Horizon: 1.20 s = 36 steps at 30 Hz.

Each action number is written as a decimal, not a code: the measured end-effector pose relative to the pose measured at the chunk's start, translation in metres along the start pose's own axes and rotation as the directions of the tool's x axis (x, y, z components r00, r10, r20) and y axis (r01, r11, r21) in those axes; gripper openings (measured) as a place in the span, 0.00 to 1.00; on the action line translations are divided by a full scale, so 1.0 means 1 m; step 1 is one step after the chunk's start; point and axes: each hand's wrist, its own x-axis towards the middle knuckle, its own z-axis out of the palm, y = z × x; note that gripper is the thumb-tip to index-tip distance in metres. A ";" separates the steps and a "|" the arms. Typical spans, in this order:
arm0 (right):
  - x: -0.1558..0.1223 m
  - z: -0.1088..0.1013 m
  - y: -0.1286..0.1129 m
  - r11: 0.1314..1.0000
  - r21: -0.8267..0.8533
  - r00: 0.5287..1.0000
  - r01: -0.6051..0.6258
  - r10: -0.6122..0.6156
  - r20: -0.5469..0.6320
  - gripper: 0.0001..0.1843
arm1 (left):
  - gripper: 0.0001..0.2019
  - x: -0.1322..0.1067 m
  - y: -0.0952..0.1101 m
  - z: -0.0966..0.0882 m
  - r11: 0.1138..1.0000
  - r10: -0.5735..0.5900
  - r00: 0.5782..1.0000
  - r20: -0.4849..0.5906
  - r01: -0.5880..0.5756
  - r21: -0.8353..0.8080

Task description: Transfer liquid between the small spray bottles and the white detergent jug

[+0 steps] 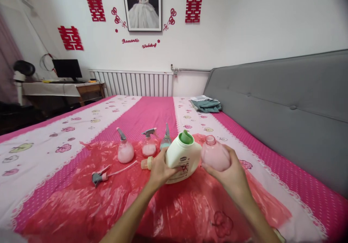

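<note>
My left hand [160, 168] is closed around a white detergent bottle [179, 163], uncapped, with a green pouring spout showing at its mouth. In my right hand [231, 168] is a round pink spray bottle [216, 155], its neck open and without a trigger head. The two bottles are side by side, close together. A yellowish cap [146, 163] is seen just left of my left hand. Further left, a loose grey and pink trigger sprayer [100, 177] with its thin tube lies on a red plastic sheet [122, 206].
Behind the hands stand a pink-filled spray bottle [125, 151], another with pale pink liquid [149, 148] and one with teal liquid [165, 142]. Folded clothes [206, 104] lie by the grey headboard [285, 94]. A desk with a monitor [67, 69] stands far left.
</note>
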 end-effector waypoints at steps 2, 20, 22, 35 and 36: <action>0.014 -0.002 -0.004 0.999 -0.021 0.999 0.042 -0.041 0.029 0.49 | 0.34 -0.006 0.009 -0.005 1.000 0.009 1.000 0.002 -0.009 0.016; 0.057 -0.013 -0.012 0.903 -0.223 0.926 0.366 -0.329 0.187 0.45 | 0.34 -0.024 0.017 -0.015 0.977 0.047 0.998 -0.033 -0.039 0.208; 0.059 -0.013 -0.012 0.889 -0.237 0.916 0.391 -0.353 0.189 0.45 | 0.35 -0.024 0.017 -0.014 0.978 0.041 0.998 -0.040 -0.032 0.204; 0.072 -0.014 -0.029 0.716 -0.404 0.822 0.569 -0.494 0.283 0.44 | 0.35 -0.023 0.014 -0.016 0.990 -0.008 1.000 -0.025 0.011 0.139; 0.073 -0.014 -0.031 0.702 -0.414 0.815 0.580 -0.502 0.290 0.43 | 0.35 -0.023 0.014 -0.016 0.990 -0.012 1.000 -0.024 0.015 0.138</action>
